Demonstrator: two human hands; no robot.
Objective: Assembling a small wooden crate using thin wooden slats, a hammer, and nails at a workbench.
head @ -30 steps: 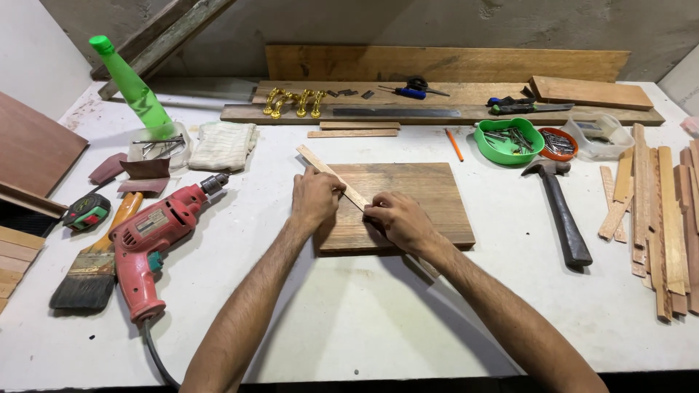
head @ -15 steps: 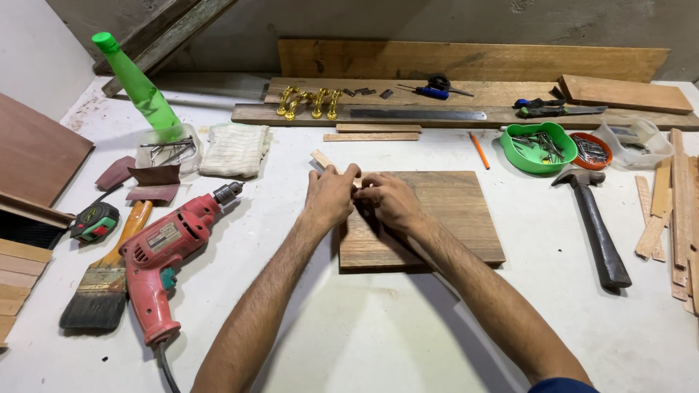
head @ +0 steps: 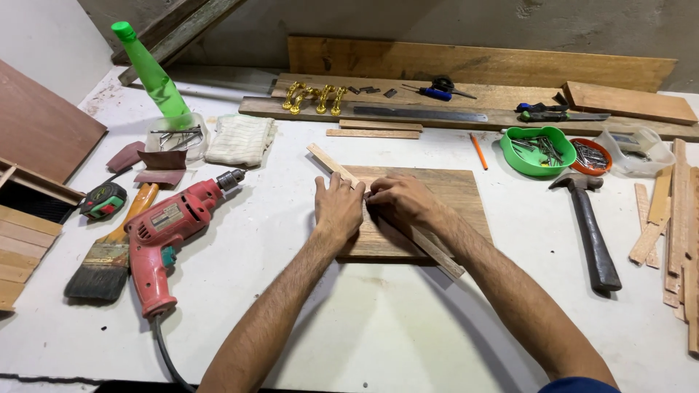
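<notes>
A rectangular wooden board (head: 455, 196) lies flat in the middle of the white table. A thin wooden strip (head: 328, 161) runs diagonally across it, from upper left to lower right. My left hand (head: 337, 209) presses down on the strip at the board's left edge. My right hand (head: 399, 201) sits right beside it, fingertips pinched on the strip where the hands meet. Whether something small is held between the fingers is hidden.
A red electric drill (head: 169, 227), paintbrush (head: 109, 256) and tape measure (head: 103, 200) lie at left. A hammer (head: 588, 222), green bowl of screws (head: 537, 150) and loose wood strips (head: 673, 218) lie at right. Green bottle (head: 153, 73), folded cloth (head: 240, 140), steel ruler (head: 420, 114) and planks sit behind.
My hands have come together on the strip, the right hand sliding up and left toward the left hand. The view has shifted slightly; board and strip stay in place.
</notes>
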